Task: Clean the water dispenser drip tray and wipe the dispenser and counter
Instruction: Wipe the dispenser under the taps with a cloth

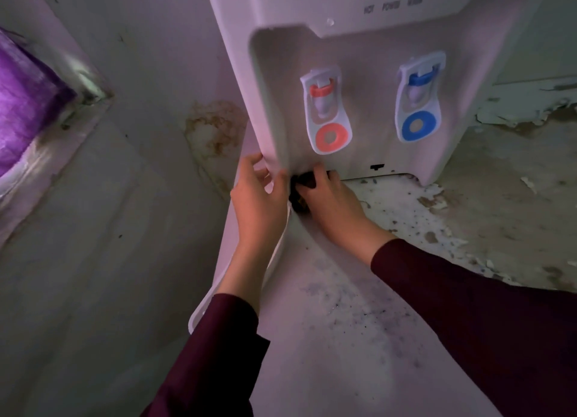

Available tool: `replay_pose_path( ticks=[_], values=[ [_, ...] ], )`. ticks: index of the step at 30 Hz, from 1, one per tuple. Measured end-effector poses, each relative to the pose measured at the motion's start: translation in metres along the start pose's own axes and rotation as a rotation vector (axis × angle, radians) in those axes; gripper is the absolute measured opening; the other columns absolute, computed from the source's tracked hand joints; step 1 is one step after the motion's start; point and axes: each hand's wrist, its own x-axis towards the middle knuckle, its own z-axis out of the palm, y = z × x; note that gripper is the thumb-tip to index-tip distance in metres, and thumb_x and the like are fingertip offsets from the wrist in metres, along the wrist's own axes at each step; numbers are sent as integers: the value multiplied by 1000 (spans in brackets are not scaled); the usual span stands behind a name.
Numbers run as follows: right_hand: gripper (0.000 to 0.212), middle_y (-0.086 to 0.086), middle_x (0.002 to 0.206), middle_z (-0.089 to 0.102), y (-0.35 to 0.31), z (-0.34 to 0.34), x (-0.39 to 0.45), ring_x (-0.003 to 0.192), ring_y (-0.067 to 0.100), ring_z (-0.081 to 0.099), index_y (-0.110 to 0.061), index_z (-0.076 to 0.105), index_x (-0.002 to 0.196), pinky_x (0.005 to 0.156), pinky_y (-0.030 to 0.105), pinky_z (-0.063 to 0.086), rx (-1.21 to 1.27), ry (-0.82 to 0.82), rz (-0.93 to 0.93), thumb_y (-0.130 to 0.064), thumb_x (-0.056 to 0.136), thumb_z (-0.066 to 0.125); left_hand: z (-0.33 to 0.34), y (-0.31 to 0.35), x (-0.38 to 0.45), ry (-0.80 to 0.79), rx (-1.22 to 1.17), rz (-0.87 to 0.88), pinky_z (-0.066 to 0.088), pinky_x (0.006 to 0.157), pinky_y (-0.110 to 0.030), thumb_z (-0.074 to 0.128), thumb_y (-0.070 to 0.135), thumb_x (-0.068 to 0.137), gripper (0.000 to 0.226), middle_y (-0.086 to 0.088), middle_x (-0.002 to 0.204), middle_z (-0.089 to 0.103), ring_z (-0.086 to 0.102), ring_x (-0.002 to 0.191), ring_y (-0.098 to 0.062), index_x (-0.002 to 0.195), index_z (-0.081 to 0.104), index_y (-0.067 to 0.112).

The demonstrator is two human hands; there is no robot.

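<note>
Showing white dispenser [359, 104], red tap [326, 110], blue tap [418, 99]

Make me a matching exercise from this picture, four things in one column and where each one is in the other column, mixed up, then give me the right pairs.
Things:
1. red tap
2. blue tap
3. left hand
4. dark cloth

Places:
A. gripped by the right hand at the dispenser's base
B. right side of the recess
C. on the dispenser's lower left corner
D. left side of the recess

Pairs: 1-D, 2-B, 3-C, 4-A
</note>
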Motion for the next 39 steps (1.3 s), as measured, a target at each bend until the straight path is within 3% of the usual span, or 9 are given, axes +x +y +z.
replay_pose_path(
  ticks=[5, 10, 13, 15, 20, 22, 29, 35, 39],
  values=[
    [31, 18, 133, 36, -13, -7, 9, 108, 35, 49, -12, 51, 126, 67, 33, 34, -201, -96, 42, -15, 97, 41, -1, 0, 12, 25, 48, 24, 38, 55, 1, 65, 24, 89, 31, 3, 81, 59, 55, 69, 3, 114, 52, 10],
    [36, 18, 131, 39, -9, -25, 17, 116, 37, 49, -7, 52, 131, 85, 38, 45, -350, -226, 151, -11, 98, 40, -4, -2, 21, 10, 66, 36, 40, 57, -2, 64, 24, 89, 30, -2, 86, 64, 58, 70, -2, 114, 54, 10],
    [32, 13, 115, 39, 13, -45, 3, 85, 28, 54, -10, 55, 123, 67, 34, 41, -257, -218, 211, -8, 92, 50, -4, -4, 23, -20, 54, 25, 41, 56, -1, 62, 28, 90, 35, -4, 96, 64, 61, 81, -11, 121, 54, 15],
    [31, 9, 100, 33, 18, -51, -7, 62, 21, 39, -13, 57, 119, 60, 33, 36, -180, -177, 187, -8, 90, 49, -3, -5, 24, -23, 57, 25, 40, 56, 0, 62, 28, 90, 36, -2, 95, 63, 58, 79, -8, 122, 54, 16],
    [34, 12, 119, 39, -5, -31, 2, 97, 36, 54, -25, 53, 127, 70, 38, 42, -86, -130, 8, -19, 93, 49, -5, -1, 24, -33, 40, 10, 40, 52, -1, 63, 24, 89, 29, 8, 77, 58, 56, 67, -1, 115, 56, 14],
    [32, 13, 122, 40, -9, -21, 11, 101, 37, 55, -22, 54, 126, 70, 37, 40, -94, -148, 25, -23, 95, 48, -6, 0, 23, -35, 48, 13, 39, 53, -1, 63, 23, 89, 28, 6, 76, 59, 55, 66, 0, 114, 57, 14],
    [28, 15, 118, 42, 41, -31, 0, 81, 31, 53, -15, 61, 117, 69, 34, 46, -42, -111, 189, -16, 93, 47, -5, 2, 23, -53, 21, -42, 40, 50, 0, 63, 23, 90, 32, 6, 77, 59, 55, 65, -1, 119, 54, 12],
    [29, 19, 114, 43, 84, -45, -12, 80, 32, 55, -8, 61, 117, 78, 42, 54, 6, -82, 381, -13, 92, 45, -4, 7, 21, -58, 32, -72, 41, 49, -2, 62, 24, 91, 32, 4, 80, 60, 55, 66, -3, 120, 53, 12],
    [30, 17, 108, 46, 92, -51, -29, 71, 28, 51, -8, 60, 116, 70, 36, 51, 71, -12, 378, -13, 95, 39, -2, 9, 11, -15, 64, -129, 43, 57, -19, 59, 23, 91, 28, -1, 86, 57, 54, 72, -12, 116, 50, 12]
  ],
)
